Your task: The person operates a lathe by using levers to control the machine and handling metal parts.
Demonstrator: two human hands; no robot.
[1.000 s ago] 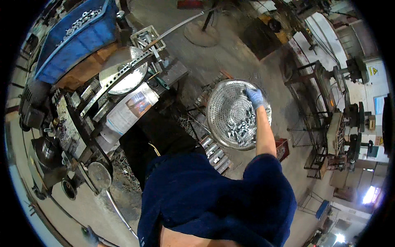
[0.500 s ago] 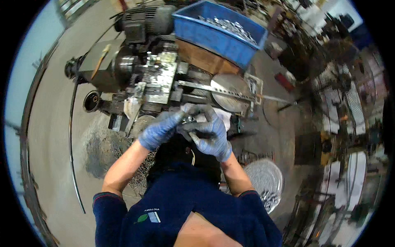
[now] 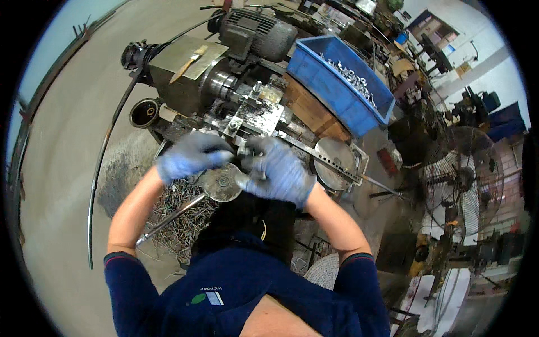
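Observation:
Both my hands wear blue-and-grey work gloves, slightly blurred, in front of a small lathe. My left hand [image 3: 195, 155] reaches over the near side of the machine, close to a round metal handwheel [image 3: 222, 183]. Its thumb and fingers are apart, and I see nothing between them. My right hand [image 3: 276, 171] is curled, thumb toward the handwheel, with a small shiny metal part [image 3: 243, 150] at its fingertips, mostly hidden by the glove. Just beyond the hands lie the tool slide [image 3: 264, 117] and the round chuck [image 3: 223, 84].
A blue bin [image 3: 337, 87] of small metal parts stands on wood behind the lathe. A perforated bar [image 3: 317, 153] and a rod stick out rightward. A brush [image 3: 188, 64] rests on the headstock. Metal shavings [image 3: 185, 216] cover the floor below; a large fan [image 3: 463, 180] stands right.
My hands, earlier together around a shiny metal part, have separated. The left has moved left and away from the right. The view has turned, bringing the handwheel and its bar into sight.

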